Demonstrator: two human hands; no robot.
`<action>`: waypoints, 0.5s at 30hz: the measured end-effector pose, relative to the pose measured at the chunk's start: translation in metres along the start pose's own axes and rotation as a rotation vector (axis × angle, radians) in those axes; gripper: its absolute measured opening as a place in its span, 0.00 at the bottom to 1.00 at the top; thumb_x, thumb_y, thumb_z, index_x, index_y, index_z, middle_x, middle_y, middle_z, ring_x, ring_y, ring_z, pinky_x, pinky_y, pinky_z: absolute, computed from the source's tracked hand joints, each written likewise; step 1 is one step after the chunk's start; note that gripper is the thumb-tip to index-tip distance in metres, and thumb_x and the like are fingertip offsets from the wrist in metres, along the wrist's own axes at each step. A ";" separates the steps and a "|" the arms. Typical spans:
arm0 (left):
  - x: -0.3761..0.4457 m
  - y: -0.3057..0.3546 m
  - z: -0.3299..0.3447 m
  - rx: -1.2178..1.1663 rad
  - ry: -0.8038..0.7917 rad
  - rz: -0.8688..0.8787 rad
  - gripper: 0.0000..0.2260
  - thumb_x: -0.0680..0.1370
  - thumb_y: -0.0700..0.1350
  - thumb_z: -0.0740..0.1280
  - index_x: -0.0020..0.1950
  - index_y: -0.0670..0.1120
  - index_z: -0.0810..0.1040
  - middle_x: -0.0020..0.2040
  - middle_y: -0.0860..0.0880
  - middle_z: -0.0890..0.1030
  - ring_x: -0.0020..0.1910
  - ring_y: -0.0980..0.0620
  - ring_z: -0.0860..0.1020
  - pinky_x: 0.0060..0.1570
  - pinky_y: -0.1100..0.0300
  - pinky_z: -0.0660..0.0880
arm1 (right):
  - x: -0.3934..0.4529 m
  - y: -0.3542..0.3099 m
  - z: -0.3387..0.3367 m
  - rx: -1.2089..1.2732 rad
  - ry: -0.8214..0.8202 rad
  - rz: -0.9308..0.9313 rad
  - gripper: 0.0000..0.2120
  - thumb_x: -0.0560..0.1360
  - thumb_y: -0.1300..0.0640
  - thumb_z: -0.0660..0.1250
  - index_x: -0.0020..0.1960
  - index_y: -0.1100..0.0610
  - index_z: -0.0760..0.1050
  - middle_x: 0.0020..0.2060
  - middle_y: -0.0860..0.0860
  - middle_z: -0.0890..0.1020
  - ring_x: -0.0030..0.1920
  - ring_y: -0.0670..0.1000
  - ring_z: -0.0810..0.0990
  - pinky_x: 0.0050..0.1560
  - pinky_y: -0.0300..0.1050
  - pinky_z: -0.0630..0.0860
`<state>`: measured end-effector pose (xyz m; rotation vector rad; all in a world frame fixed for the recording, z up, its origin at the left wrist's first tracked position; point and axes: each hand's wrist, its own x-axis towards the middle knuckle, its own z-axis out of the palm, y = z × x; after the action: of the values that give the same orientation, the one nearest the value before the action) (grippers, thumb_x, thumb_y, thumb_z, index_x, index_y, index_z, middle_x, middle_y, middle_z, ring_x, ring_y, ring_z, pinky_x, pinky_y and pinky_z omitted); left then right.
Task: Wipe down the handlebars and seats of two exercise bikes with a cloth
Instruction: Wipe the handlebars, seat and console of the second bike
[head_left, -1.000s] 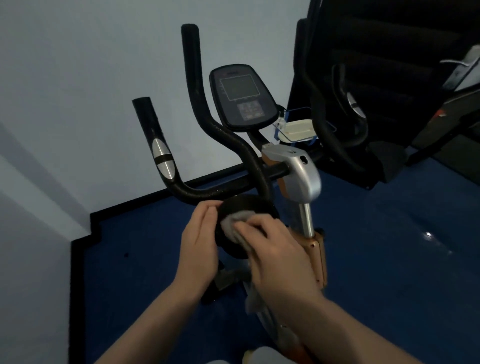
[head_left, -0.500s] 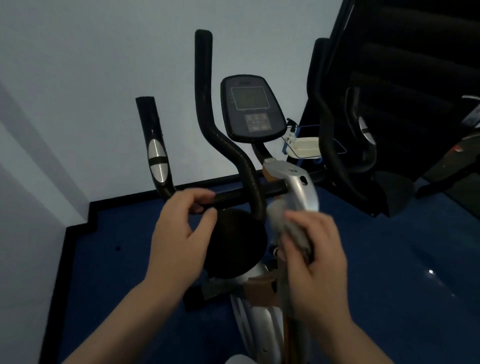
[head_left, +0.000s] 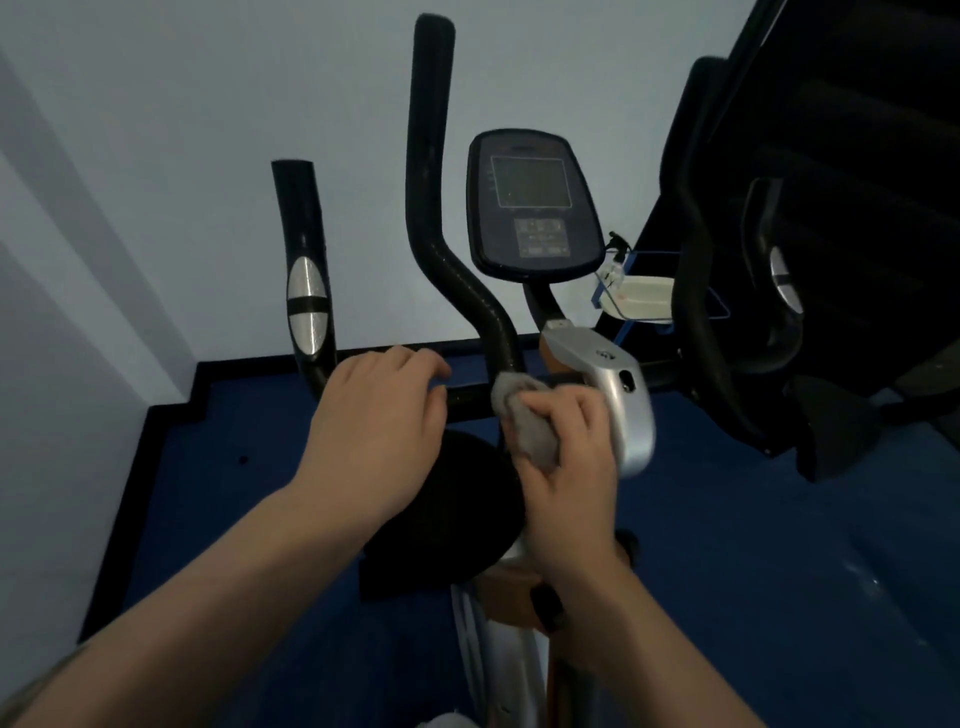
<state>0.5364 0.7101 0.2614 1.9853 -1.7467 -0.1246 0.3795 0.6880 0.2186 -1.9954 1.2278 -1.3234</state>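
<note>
**Q:** Where are you standing?

**Me:** Blue floor underfoot, a pale wall ahead with a black skirting strip along its foot. Only the head view to go by. Straight in front of me is the exercise bike's console, and I'll place everything from it.

**Q:** Where is the cloth, and how are your hands set?

**Me:** The grey cloth is bunched in my right hand, fingers curled tight round it, below the console. Its top is pressed to the horizontal crossbar just where the tall handlebar riser bends down into it. My left hand is below and left of the console, fingers curled over the same bar; it looks like a steadying hold, though I can't tell how firmly it grips.

**Q:** How much is done?

**Me:** I'd judge I'm early to midway on this bike's handlebars. The cloth is working the bar's middle. Nothing shows whether the short grip with the silver pulse sensor, left of the console, or the riser's upper end has been wiped; no streaks or damp marks are legible in this dim light. The right-hand handlebars, right of the console, have no cloth near them.

**Q:** And what's left?

**Me:** As far as I can see, those remaining bars. No seat is clearly in view: the black round shape below the console may be a bike part, I can't say which. A second bike isn't identifiable either; dark equipment sits far right of the console. So most of the task probably remains.
</note>
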 end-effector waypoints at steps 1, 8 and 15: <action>-0.001 -0.001 0.000 -0.015 -0.001 -0.009 0.11 0.79 0.45 0.60 0.59 0.49 0.77 0.55 0.51 0.80 0.54 0.50 0.76 0.59 0.55 0.68 | -0.011 0.001 -0.004 0.035 -0.019 0.011 0.11 0.71 0.67 0.67 0.48 0.53 0.75 0.48 0.48 0.71 0.48 0.37 0.73 0.46 0.27 0.68; 0.000 -0.002 0.002 -0.020 -0.011 -0.028 0.11 0.79 0.45 0.59 0.58 0.50 0.78 0.53 0.52 0.81 0.53 0.50 0.77 0.59 0.53 0.69 | 0.041 -0.005 0.001 -0.155 -0.097 -0.008 0.03 0.75 0.61 0.67 0.48 0.54 0.75 0.46 0.47 0.73 0.41 0.38 0.68 0.40 0.25 0.65; -0.003 0.000 -0.001 -0.041 0.017 -0.039 0.10 0.79 0.44 0.60 0.55 0.50 0.79 0.50 0.53 0.81 0.50 0.50 0.77 0.56 0.54 0.70 | 0.008 -0.002 -0.012 0.020 -0.100 0.039 0.06 0.75 0.64 0.67 0.45 0.53 0.74 0.44 0.47 0.73 0.45 0.39 0.73 0.43 0.26 0.67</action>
<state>0.5363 0.7137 0.2616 1.9864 -1.6819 -0.1553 0.3706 0.6837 0.2293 -1.9881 1.1964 -1.1983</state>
